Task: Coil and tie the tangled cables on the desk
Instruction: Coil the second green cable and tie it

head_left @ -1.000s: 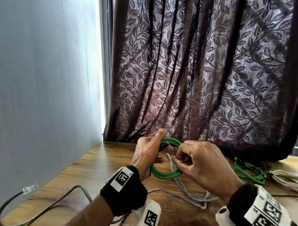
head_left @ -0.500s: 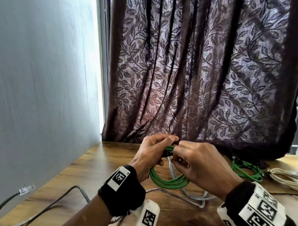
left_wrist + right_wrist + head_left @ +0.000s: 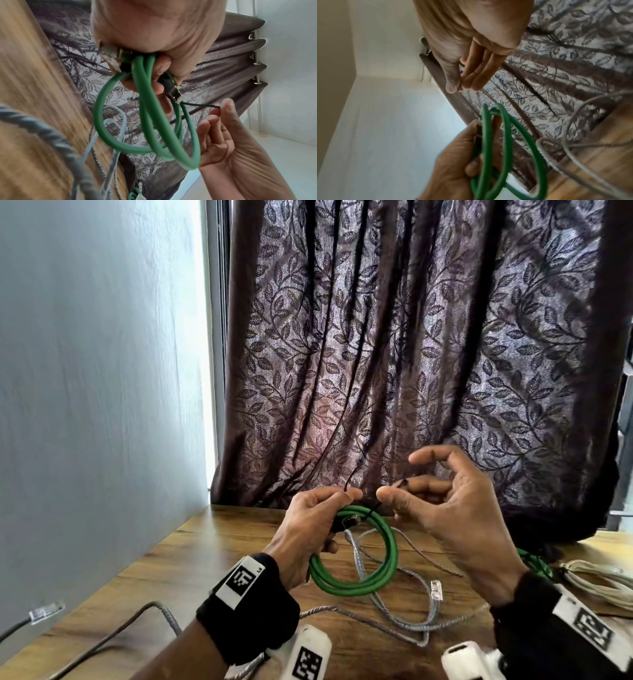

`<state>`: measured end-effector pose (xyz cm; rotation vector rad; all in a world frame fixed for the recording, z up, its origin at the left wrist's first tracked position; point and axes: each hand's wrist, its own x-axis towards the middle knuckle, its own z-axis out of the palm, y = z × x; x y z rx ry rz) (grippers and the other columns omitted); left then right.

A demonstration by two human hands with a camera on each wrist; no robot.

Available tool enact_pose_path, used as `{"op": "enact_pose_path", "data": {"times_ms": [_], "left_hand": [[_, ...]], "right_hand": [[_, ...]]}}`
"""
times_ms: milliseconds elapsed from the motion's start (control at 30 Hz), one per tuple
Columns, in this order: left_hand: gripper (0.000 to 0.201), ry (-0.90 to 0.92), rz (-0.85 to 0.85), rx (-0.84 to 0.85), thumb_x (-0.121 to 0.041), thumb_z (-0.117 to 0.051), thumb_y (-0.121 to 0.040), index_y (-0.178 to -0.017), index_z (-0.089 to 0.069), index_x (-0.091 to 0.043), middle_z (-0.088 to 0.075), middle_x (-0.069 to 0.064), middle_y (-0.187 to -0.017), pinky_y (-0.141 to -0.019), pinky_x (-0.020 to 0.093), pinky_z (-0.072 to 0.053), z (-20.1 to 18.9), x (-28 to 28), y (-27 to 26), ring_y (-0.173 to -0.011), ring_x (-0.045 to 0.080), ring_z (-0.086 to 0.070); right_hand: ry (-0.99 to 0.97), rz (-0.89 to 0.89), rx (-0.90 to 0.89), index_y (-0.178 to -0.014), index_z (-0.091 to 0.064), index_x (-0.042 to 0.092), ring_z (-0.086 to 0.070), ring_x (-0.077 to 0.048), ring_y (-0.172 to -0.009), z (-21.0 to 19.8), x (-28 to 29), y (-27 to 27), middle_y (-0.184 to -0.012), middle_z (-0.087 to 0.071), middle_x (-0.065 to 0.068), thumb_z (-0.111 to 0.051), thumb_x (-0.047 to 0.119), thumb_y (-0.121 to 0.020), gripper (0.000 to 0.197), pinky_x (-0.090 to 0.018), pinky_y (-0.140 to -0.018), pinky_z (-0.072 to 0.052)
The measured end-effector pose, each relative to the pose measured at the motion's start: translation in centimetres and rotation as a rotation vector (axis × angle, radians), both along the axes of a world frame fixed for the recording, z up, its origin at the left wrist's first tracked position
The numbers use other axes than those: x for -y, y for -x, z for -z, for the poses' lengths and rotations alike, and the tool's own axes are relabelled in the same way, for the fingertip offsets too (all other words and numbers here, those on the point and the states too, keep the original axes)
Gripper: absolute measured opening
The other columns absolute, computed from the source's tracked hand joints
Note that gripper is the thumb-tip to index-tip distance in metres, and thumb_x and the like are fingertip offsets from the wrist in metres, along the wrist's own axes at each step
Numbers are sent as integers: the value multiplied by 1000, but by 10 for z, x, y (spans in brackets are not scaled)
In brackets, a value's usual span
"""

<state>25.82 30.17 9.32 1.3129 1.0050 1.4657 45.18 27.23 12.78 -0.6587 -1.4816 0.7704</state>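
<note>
My left hand grips a green cable coil by its top and holds it above the wooden desk. The coil's plug sticks out beside my fingers. A thin black tie crosses the top of the coil. One end stands up past my left thumb. My right hand, just right of the coil, pinches the other end between thumb and a finger, with the index finger lifted. The right wrist view shows the thumb pressed against the fingertips.
A loose grey cable with a clear plug lies on the desk under the coil. A second green coil and a cream cable bundle lie at the right. Another plug overhangs the left edge. Curtain behind, wall left.
My hands were pressed together at the top of the coil. Now the right hand has drawn away up and to the right with the tie end, and its index finger has lifted.
</note>
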Motion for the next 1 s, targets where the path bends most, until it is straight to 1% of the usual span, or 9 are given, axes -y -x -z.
{"op": "enact_pose_path", "data": {"times_ms": [67, 133, 267, 333, 500, 633, 767, 900, 1000], "left_hand": [[18, -1, 0, 0, -21, -63, -101, -108, -79, -15, -66, 1, -69, -36, 19, -38, 0, 1, 0, -36, 1, -43], [18, -10, 13, -6, -20, -63, -102, -109, -79, -15, -68, 4, -73, -36, 19, -38, -1, 3, 0, -39, 1, -50], [19, -58, 66, -70, -29, -66, -101, -110, -80, -21, -75, -1, -83, -37, 20, -40, 0, 6, -1, -65, 9, -65], [21, -79, 90, -98, -31, -65, -101, -113, -79, -21, -79, 0, -91, -38, 20, -40, -1, 8, -2, -71, 10, -68], [23, -104, 92, -124, -30, -62, -103, -119, -76, -20, -81, 6, -101, -37, 19, -40, -3, 11, -4, -75, 10, -74], [21, -101, 53, -113, -32, -64, -102, -115, -79, -24, -81, 5, -98, -37, 20, -40, -1, 7, -1, -73, 10, -71], [17, -78, 22, -97, -32, -67, -99, -107, -82, -28, -78, 3, -89, -37, 22, -40, 1, 3, 0, -76, 17, -68], [18, -89, 46, -94, -33, -67, -99, -109, -82, -27, -78, 6, -92, -37, 22, -40, 1, 4, -1, -76, 18, -67], [19, -104, 67, -105, -31, -66, -100, -111, -81, -27, -79, 13, -99, -37, 22, -40, 1, 3, -3, -72, 13, -68]], "right_hand": [[71, -37, -96, -108, -59, 14, -77, -29, -75, -1, -1, -1, -86, -79, -15, -93, 18, -63, 56, -41, -72, -63], [106, -77, -142, -102, -65, 9, -76, -28, -75, -1, -2, -2, -89, -79, -19, -92, 15, -65, 46, -34, -70, -63], [154, -164, -169, -105, -77, 5, -76, -23, -78, 0, -6, -3, -94, -79, -19, -87, 10, -69, 38, -28, -70, -63], [219, -239, -213, -107, -79, 5, -76, -22, -78, 2, -10, -3, -98, -79, -20, -85, 9, -68, 39, -28, -71, -63], [408, -462, -317, -110, -78, -2, -72, -22, -80, 5, -17, -5, -101, -76, -20, -75, 4, -75, 36, -34, -80, -65], [474, -582, -369, -111, -78, -1, -73, -21, -81, 4, -17, -7, -99, -76, -17, -71, 1, -77, 35, -39, -89, -63], [454, -604, -392, -111, -79, 3, -74, -23, -84, 2, -18, -8, -100, -76, -17, -75, 3, -74, 38, -45, -97, -58], [463, -604, -449, -119, -75, 0, -75, -22, -84, 2, -19, -9, -101, -76, -16, -67, 0, -82, 38, -40, -93, -61], [471, -613, -446, -114, -78, 1, -76, -21, -83, 1, -17, -9, -100, -77, -15, -68, 0, -80, 35, -38, -88, -63]]}}
